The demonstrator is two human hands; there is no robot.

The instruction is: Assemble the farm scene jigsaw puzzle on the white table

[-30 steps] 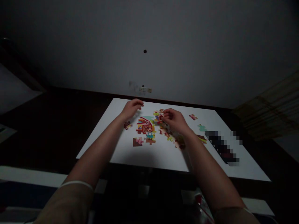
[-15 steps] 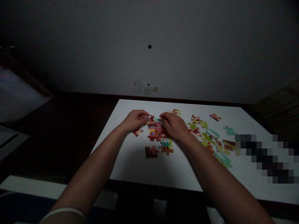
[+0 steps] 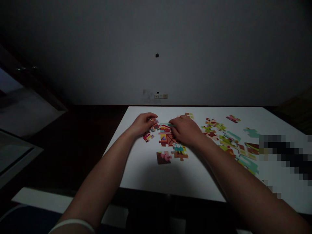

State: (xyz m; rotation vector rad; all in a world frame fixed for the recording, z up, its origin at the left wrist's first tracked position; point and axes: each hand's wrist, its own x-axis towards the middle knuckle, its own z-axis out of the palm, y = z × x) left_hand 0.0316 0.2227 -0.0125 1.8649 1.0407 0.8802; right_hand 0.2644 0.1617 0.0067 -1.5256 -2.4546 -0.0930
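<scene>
My left hand (image 3: 144,124) is closed in a pinch on a puzzle piece (image 3: 154,124), just left of some joined puzzle pieces (image 3: 166,139) that show a red barn. The held piece is partly hidden by the fingers. My right hand (image 3: 185,129) bends over the right side of the barn pieces, its thumb and fingertips at their edge, covering part of them. Below it, a piece with a figure in teal clothes (image 3: 179,149) joins the barn. A brown and pink piece (image 3: 163,157) lies at the near side. A red and yellow piece (image 3: 148,136) lies under my left hand.
Several loose puzzle pieces (image 3: 227,141) spread over the right part of the white table (image 3: 141,177). A pink piece (image 3: 233,119) and a teal piece (image 3: 252,132) lie farther off. A blurred-out dark patch covers the right side. Behind the table stands a wall with sockets (image 3: 161,96).
My left hand has drawn its puzzle piece back leftward from the barn's upper edge, so more of the barn shows. My right hand stays over the joined pieces. The whole view has shifted slightly.
</scene>
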